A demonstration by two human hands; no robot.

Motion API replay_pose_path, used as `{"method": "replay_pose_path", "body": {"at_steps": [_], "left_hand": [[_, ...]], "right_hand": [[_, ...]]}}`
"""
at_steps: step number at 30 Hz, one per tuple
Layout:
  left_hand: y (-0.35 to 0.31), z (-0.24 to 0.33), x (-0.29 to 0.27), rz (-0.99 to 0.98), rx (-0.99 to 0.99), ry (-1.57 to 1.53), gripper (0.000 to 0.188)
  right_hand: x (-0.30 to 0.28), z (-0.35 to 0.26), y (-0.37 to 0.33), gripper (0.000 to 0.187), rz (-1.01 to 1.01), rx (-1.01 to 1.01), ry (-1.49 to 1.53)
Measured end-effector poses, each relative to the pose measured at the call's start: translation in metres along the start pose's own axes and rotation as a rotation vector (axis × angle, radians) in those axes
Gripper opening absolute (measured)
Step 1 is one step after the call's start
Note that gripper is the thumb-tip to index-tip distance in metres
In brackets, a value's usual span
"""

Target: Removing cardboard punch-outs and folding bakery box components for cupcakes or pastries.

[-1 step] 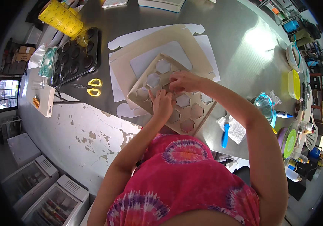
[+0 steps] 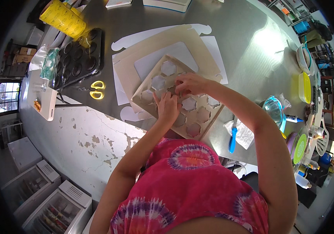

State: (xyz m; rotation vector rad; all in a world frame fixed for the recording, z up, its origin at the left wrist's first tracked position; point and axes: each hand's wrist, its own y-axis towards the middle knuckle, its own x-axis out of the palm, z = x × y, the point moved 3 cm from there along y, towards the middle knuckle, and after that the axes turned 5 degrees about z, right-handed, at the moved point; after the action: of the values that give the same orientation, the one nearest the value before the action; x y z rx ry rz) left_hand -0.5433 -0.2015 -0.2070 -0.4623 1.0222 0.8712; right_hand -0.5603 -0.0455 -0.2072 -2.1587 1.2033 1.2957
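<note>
A tan cardboard insert with several scalloped round holes (image 2: 180, 107) fits inside a shallow cardboard box at the near edge of the metal table. My left hand (image 2: 168, 107) rests on the insert; its index finger points away and the other fingers bend at a hole's edge. Close beside it, my right hand (image 2: 190, 84) pinches down at the same part of the insert, fingertips partly hidden in a hole. Under the box lies a flat cardboard box blank with a window (image 2: 135, 64), on top of white sheets (image 2: 217, 50).
Yellow-handled scissors (image 2: 97, 89) and a dark muffin tin (image 2: 79, 58) lie on the left, with a big yellow tape roll (image 2: 63, 19) behind. On the right are a blue-handled spatula (image 2: 233, 138), white paper (image 2: 245, 134) and a glass bowl (image 2: 273, 109).
</note>
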Motion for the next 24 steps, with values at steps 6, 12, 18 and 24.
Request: {"method": "replay_pose_path", "body": {"at_steps": [6,12,18,24], "left_hand": [[0.0015,-0.0015,0.0022,-0.014,-0.048,-0.017,0.025],[0.0058,0.0013,0.0008,-0.008,-0.037,-0.034,0.023],[0.0066,-0.0006,0.0020,-0.023,-0.009,-0.069,0.013],[0.0085,0.0012,0.0028,-0.013,0.070,-0.068,0.005]], "right_hand": [[-0.0023,-0.0011,0.0002,0.010,0.025,-0.009,0.068],[0.0011,0.0037,-0.0049,0.008,0.057,-0.006,0.081],[0.0031,0.0028,-0.0042,0.010,0.049,0.036,0.097],[0.0034,0.0052,-0.0075,0.010,0.076,0.053,0.108]]}}
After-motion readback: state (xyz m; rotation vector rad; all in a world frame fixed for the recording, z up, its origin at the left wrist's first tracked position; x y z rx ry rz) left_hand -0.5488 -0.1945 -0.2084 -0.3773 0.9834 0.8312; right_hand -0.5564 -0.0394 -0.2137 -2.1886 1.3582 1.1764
